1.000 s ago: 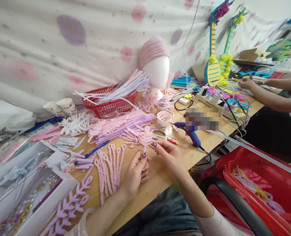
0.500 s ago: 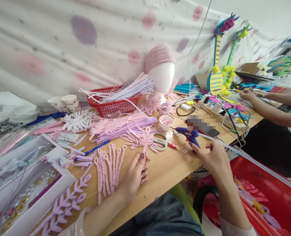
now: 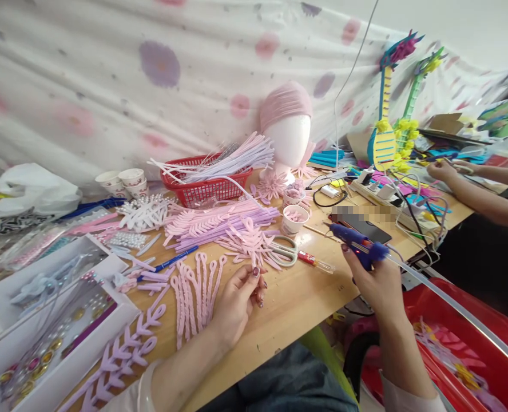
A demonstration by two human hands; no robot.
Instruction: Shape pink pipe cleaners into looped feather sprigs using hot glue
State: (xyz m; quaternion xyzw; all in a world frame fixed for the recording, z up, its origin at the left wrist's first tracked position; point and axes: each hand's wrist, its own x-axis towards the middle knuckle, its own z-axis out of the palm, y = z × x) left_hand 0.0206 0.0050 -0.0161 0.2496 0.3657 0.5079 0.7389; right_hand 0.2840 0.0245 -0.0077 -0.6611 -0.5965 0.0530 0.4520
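Observation:
My left hand is closed in a pinch on the stem end of a pink pipe-cleaner leaf sprig, which points away from me above the table. My right hand is wrapped round the handle of a blue hot glue gun; its nozzle points to the left and a long clear glue stick sticks out behind. Scissors with pale handles lie between the hands, beside a red-labelled screwdriver. Twisted pink pipe-cleaner loops lie in a row left of my left hand.
A red basket holds pipe cleaners. Paper cups, a foam head and a phone stand or lie behind. White boxes fill the left. A red tub is below right. Another person's hands work at far right.
My right hand has closed round the glue gun's handle and lifted it off the table, tilting it. My left hand keeps its pinch on the sprig. The view has shifted slightly.

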